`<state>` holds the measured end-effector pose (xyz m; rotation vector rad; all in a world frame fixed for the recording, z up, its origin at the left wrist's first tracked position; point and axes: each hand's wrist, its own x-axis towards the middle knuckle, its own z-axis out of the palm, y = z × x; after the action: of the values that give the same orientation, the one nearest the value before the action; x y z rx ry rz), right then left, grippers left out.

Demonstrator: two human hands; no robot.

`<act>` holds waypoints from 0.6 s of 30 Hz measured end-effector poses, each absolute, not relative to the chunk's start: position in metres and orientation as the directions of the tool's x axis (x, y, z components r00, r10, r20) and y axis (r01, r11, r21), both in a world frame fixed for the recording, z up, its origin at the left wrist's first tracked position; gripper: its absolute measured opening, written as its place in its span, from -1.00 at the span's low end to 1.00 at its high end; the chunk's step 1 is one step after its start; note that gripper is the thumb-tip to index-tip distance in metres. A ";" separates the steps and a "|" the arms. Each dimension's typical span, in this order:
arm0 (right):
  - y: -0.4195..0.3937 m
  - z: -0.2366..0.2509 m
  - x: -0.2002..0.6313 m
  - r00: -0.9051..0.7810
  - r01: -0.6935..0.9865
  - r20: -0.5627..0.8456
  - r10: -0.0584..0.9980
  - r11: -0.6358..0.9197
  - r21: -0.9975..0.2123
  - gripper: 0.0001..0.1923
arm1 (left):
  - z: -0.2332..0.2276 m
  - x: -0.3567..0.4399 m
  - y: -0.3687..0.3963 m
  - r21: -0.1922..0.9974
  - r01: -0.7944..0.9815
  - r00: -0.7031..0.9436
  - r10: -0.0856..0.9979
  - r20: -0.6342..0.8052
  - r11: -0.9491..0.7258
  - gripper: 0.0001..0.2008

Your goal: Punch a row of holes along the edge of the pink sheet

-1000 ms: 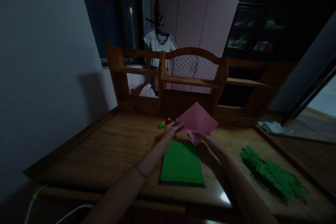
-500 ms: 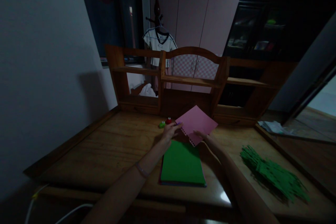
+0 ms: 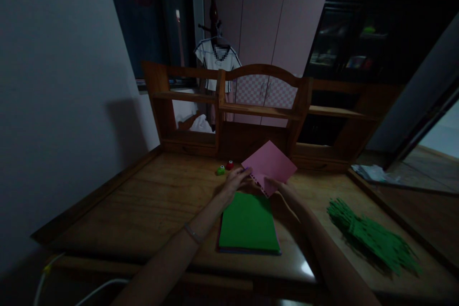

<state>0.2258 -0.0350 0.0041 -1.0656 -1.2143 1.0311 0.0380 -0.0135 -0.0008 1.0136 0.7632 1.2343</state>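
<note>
Pink square paper sheet (image 3: 269,165), punched edge nearest: pinched by left hand (image 3: 235,180) and right hand (image 3: 283,188), tilted above green paper stack (image 3: 248,222).

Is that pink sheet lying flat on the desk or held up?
Held up. Both hands, left hand and right hand, grip the pink sheet at its near edge, tilted above the desk.

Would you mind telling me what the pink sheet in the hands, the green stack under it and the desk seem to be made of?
The pink sheet looks like thin matte paper or craft foam: it holds flat, with a notched edge. The green stack seems to be the same kind of sheet, matte, with other colours showing at its edges. The desk is glossy varnished wood: grain shows, and a light glare near the front.
</note>
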 end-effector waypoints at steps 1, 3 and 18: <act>-0.033 0.003 0.227 0.081 -0.052 0.191 0.978 0.195 -0.979 -0.38 | -0.002 0.038 -0.012 0.924 -0.383 0.199 0.978 0.057 0.024 -0.60; -0.030 0.001 0.229 0.077 -0.079 0.173 0.982 0.179 -0.981 -0.38 | -0.005 0.039 -0.010 0.929 -0.370 0.206 0.977 0.059 0.022 -0.58; -0.036 0.011 0.222 0.139 -0.066 0.193 0.971 0.203 -0.977 -0.48 | -0.010 0.044 -0.008 0.951 -0.298 0.265 0.964 0.005 0.077 -0.48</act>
<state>0.2221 -0.0364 0.0114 -1.0649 -1.1437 1.0042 0.0445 -0.0079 -0.0095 1.0692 0.8089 1.1197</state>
